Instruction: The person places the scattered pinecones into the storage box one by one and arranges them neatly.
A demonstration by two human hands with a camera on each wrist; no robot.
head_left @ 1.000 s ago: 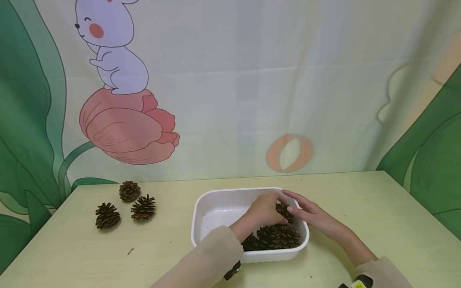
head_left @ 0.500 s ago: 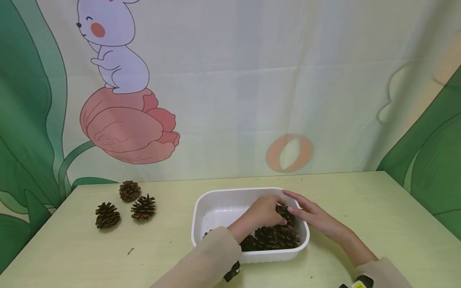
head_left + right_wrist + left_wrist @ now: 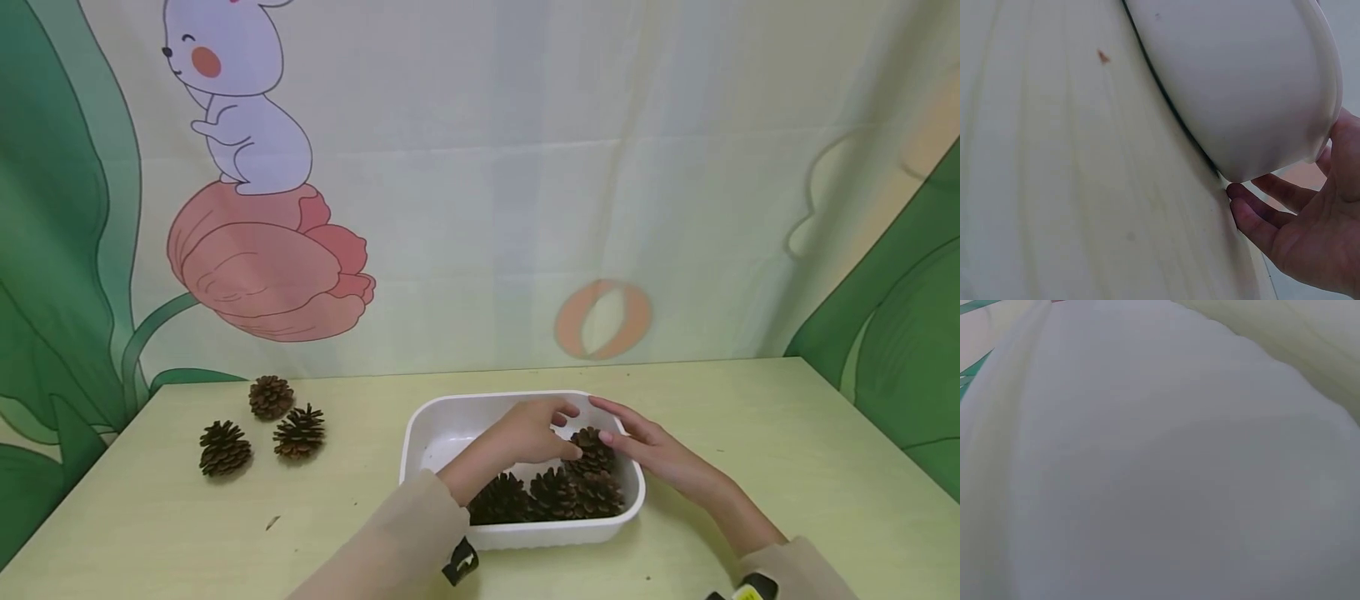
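Observation:
A white plastic basin (image 3: 555,533) stands on the table, with several brown pine cones along its near and right sides. My left hand (image 3: 525,432) hovers inside it with loosely bent fingers, holding nothing. Its thumb tip is beside or against the upper pine cone (image 3: 591,450), which lies at the right end near another pine cone (image 3: 597,495). My right hand (image 3: 660,454) grips the basin's right end, thumb over the rim. In the right wrist view, the right hand's fingers (image 3: 1266,215) lie against the basin's outside. The left wrist view shows only pale fabric-like surfaces, no hand.
Three more pine cones (image 3: 225,448) stand in a loose group at the table's left. A small dark scrap (image 3: 272,523) lies on the pale table (image 3: 337,542). Behind the table hangs a printed curtain (image 3: 465,208).
My left hand has let go of the upper pine cone and drawn back to the left, uncovering it and the cones below. The right hand stays on the basin's rim.

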